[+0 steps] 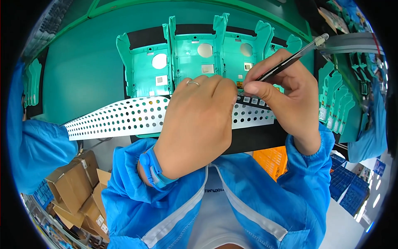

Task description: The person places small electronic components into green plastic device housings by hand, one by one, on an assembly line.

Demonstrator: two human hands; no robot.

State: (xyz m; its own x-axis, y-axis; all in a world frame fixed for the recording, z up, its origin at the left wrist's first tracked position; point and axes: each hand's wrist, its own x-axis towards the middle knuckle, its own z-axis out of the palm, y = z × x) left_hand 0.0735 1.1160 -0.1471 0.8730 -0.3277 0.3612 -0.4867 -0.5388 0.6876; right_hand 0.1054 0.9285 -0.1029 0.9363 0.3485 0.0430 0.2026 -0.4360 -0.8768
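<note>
My left hand (199, 116) is closed over a white strip with rows of round holes (120, 118). Its fingertips meet the end of a narrow black strip with pale squares (255, 101); the grip itself is mostly hidden. In my right hand (290, 89), a slim black-and-silver pen-like tool (286, 64) lies between thumb and forefinger, slanting up to the right. Thumb and fingertip come together beside the left fingers, over a green plastic housing (236, 58). Similar open housings (192, 58) stand in a row behind my hands, each with a round opening and a small square part.
The housings rest on a black mat (248, 143) over a green worktop (83, 79). More green housings (336, 99) stand at the right. Blue sleeves of other people (45, 137) reach in at the sides. Below are cardboard boxes (74, 178) and an orange crate (271, 162).
</note>
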